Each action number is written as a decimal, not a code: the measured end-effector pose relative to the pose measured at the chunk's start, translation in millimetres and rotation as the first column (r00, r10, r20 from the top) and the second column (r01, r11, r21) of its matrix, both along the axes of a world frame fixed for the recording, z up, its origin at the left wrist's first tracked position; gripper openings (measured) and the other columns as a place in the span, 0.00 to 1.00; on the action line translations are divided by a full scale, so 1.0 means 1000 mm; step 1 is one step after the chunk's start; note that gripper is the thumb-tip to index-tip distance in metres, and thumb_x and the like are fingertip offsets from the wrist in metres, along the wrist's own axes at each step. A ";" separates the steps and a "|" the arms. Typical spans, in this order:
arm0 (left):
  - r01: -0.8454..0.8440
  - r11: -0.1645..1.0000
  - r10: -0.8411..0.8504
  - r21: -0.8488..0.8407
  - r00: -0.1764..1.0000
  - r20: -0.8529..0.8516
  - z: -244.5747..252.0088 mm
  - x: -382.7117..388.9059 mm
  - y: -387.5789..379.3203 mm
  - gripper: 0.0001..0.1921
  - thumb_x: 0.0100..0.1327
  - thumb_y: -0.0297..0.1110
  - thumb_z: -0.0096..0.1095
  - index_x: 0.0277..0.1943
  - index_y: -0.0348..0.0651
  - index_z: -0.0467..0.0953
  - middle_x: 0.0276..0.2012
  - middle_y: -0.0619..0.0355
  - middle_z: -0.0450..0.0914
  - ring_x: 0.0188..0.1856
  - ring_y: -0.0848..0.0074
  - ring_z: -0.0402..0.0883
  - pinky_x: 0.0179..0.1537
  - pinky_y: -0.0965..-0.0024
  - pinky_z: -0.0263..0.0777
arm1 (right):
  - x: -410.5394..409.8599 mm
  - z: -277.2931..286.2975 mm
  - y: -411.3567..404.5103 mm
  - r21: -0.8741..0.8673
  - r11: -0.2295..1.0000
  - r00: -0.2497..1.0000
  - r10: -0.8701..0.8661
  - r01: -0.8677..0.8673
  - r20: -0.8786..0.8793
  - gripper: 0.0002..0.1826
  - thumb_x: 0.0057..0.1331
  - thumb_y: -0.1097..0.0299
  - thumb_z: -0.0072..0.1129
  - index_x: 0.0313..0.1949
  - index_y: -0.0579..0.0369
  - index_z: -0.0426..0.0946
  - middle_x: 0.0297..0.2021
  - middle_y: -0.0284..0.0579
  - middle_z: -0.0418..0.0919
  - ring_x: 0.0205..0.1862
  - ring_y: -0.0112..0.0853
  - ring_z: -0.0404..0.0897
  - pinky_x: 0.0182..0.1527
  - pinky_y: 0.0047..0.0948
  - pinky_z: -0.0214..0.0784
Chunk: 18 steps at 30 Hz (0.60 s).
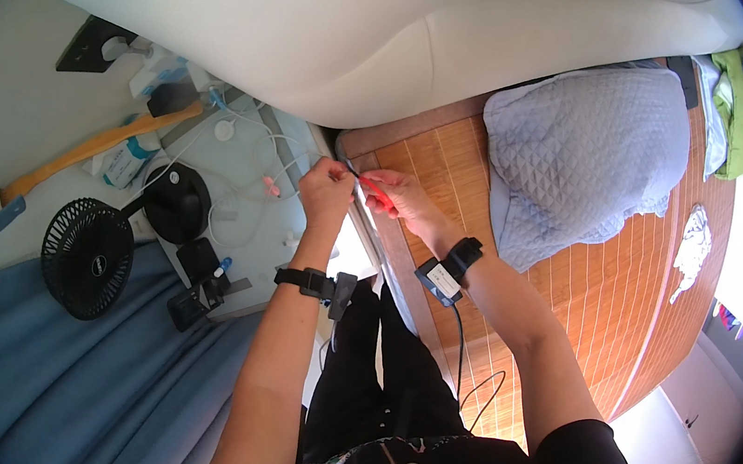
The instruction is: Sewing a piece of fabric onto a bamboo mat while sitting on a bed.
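My right hand [406, 200] grips a slim red tool [378, 194] with a dark narrow end, its exact kind unclear. That dark end points up and left, towards the bent fingertips of my left hand [326, 190]. The left fingers are curled in close to it, and whether they pinch something small is hidden. Both hands hover over the gap between a pale bedside table [240, 143] and a bed with a bamboo mat [461, 164]. A white cable [213, 235] loops across the tabletop just left of my left hand, near a small pink object [271, 186].
A black desk fan [90, 258] and a black stand [200, 268] occupy the left. A pack of wipes [126, 162] lies behind the fan. The padded headboard [401, 31] bulges ahead. Right of it, a grey quilted cover [586, 147] rests on the mat. A blue curtain [104, 394] hangs lower left.
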<state>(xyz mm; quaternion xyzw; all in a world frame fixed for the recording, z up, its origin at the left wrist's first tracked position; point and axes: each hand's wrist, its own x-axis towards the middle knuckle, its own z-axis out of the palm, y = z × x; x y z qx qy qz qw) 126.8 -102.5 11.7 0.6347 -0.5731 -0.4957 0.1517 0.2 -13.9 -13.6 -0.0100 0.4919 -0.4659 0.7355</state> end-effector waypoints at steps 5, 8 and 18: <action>0.012 1.000 -0.012 -0.026 1.000 0.000 -0.003 0.001 0.001 0.03 0.52 0.22 0.61 0.31 0.33 0.79 0.21 0.53 0.79 0.19 0.74 0.79 0.21 0.71 0.75 | -0.002 0.000 -0.002 0.034 0.999 1.000 -0.009 0.009 0.023 0.19 0.64 0.58 0.64 0.51 0.51 0.78 0.26 0.34 0.80 0.22 0.16 0.73 0.17 0.11 0.50; -0.003 1.000 0.002 -0.031 1.000 -0.024 -0.003 0.002 0.000 0.03 0.52 0.22 0.61 0.31 0.33 0.79 0.20 0.53 0.78 0.18 0.74 0.78 0.21 0.71 0.74 | -0.002 -0.001 -0.002 0.037 0.999 0.999 -0.016 0.014 0.044 0.19 0.64 0.59 0.64 0.51 0.53 0.78 0.26 0.37 0.81 0.22 0.17 0.75 0.17 0.11 0.52; 0.042 0.999 -0.042 -0.013 0.999 -0.004 -0.006 0.003 0.001 0.04 0.55 0.21 0.60 0.34 0.31 0.78 0.22 0.55 0.78 0.18 0.78 0.76 0.20 0.75 0.70 | -0.003 0.003 -0.001 -0.041 0.998 0.999 0.039 -0.040 -0.019 0.17 0.68 0.59 0.59 0.50 0.56 0.78 0.29 0.34 0.80 0.25 0.16 0.75 0.21 0.11 0.57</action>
